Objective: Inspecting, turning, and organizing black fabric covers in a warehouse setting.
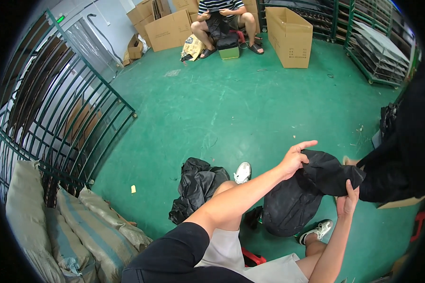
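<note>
Black sleeve and pale shorts (222, 254): lowest in the frame and nearest the camera; the wearer is seated with both knees raised, so the work is kept out in front of the lap.
Black garment (328, 175): held right of centre, above the green floor (250, 108), stretched between both hands; its lower part hangs as a dark bundle (290, 207) between the legs, apparently so the upper end can be pulled straight.
Left hand (293, 159): the upper left edge of the garment is pinched between thumb and curled fingers, while the index finger is left pointing free to the right.
Right hand (347, 200): raised from below, fingers clenched on the garment's lower right edge; the fingertips are covered by the cloth.
Black mass at the right edge (401, 165): merged with the garment's far end, so where one stops cannot be told; a brown surface (401, 203) is partly seen beneath it.
White shoes (243, 172): only partly visible, one behind the knee, the other under the bundle.
Black pile (198, 186): dropped on the floor at lower centre.
Sacks (75, 221): stacked at lower left against a green railing (66, 118).
Second person (222, 19): seated at upper centre among cardboard boxes (290, 35), cut off at the top edge, dark cloth in the hands.
</note>
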